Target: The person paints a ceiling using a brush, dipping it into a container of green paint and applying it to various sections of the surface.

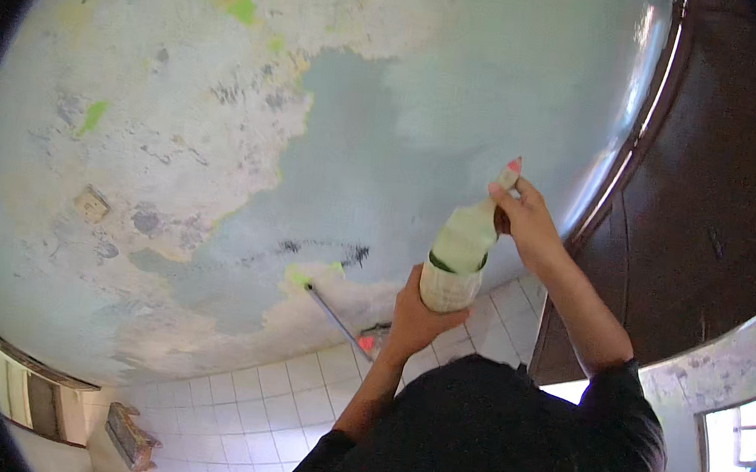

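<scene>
Looking down from the head view, I see a person whose left hand [420, 322] is wrapped around the lower part of a pale cylindrical container [450, 290], with dark green along its mouth. The right hand [526, 221] is closed on the pink-tipped handle of a flat pale-green tool [467, 234], probably a brush; its broad end meets the mouth, though I can't tell how deep it goes. Both stand out in front of the patchy blue-green wall [351, 133], above the white tiled floor [275, 408]. A slim pole [334, 315] slants near the wall's foot, and a dark brown door [709, 204] stands to the right. I'd judge the step in hand to be loading or wiping the tool; moving on would call for a steady container and a clean lift clear of its rim.
</scene>
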`<state>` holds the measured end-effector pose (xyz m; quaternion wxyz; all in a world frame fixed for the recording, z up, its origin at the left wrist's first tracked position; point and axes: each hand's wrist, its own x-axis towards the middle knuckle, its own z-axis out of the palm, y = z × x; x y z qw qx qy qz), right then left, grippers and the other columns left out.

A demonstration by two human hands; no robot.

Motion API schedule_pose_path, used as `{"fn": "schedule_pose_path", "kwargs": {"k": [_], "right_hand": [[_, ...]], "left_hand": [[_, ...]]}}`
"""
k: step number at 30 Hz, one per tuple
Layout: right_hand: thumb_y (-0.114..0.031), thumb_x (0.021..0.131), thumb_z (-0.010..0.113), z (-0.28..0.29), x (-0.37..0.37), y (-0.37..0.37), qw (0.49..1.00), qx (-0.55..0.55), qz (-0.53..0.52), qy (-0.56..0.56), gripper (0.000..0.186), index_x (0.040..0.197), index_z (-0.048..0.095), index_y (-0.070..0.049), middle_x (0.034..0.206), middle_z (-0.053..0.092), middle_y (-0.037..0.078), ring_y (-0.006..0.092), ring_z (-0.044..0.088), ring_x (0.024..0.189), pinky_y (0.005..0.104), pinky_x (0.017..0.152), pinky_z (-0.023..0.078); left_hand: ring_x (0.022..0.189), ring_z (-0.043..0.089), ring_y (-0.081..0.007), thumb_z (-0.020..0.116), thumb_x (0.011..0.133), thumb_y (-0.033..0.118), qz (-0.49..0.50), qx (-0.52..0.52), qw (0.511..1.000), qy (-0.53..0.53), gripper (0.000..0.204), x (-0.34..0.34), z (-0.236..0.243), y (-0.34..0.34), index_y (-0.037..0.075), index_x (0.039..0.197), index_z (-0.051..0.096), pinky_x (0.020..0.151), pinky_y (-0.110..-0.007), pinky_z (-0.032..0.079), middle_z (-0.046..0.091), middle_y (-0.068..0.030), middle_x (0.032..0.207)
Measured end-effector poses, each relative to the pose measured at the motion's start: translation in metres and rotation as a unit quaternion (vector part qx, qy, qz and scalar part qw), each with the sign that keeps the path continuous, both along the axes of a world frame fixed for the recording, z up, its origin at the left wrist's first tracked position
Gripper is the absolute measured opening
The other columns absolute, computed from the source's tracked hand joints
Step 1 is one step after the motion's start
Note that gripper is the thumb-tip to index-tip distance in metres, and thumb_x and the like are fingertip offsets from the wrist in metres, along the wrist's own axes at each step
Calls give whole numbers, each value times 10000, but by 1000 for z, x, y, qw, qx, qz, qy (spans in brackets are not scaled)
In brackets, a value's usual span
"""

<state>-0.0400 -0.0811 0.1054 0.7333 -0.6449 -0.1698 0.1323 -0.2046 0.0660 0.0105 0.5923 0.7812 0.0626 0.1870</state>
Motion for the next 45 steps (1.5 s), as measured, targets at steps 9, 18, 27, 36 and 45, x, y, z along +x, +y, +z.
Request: {"fn": "schedule_pose_path", "kwargs": {"k": [9,18,27,36,45], "right_hand": [[-307,1049,613,-36,17,-19,974,78,81,197,221,1019,561,-94,755,563,-24,115,576,672,281,644,508],[-283,1040,634,-42,52,-38,937,193,98,275,168,1051,613,-116,1012,705,43,119,659,858,250,702,529],[-233,1012,680,-2,130,-69,922,329,113,169,109,1059,637,-144,996,690,-6,131,665,885,290,728,551],[-130,914,766,316,259,-120,842,254,-213,-426,367,1215,566,-61,961,702,85,211,719,834,352,740,610],[-134,907,679,556,338,-129,569,137,-426,-689,399,1241,542,34,833,709,191,318,711,725,426,677,574]], "left_hand": [[1045,710,-250,940,691,272,-37,-45,998,6,744,3,3,-4,23,1266,539,906,-400,554,721,-161,1149],[1049,709,-249,958,683,297,-55,-50,997,2,789,51,5,-15,14,1289,539,913,-397,553,720,-160,1149],[1085,696,-266,964,683,302,-51,-20,998,-23,816,136,4,-36,-3,1309,539,946,-406,551,704,-158,1204],[1083,685,-237,962,691,282,-68,-22,997,1,840,233,50,-48,18,1355,521,928,-388,560,690,-136,1217],[1098,675,-239,967,698,280,-74,-54,996,-16,840,284,70,-53,24,1359,516,932,-388,559,676,-135,1235]]}}
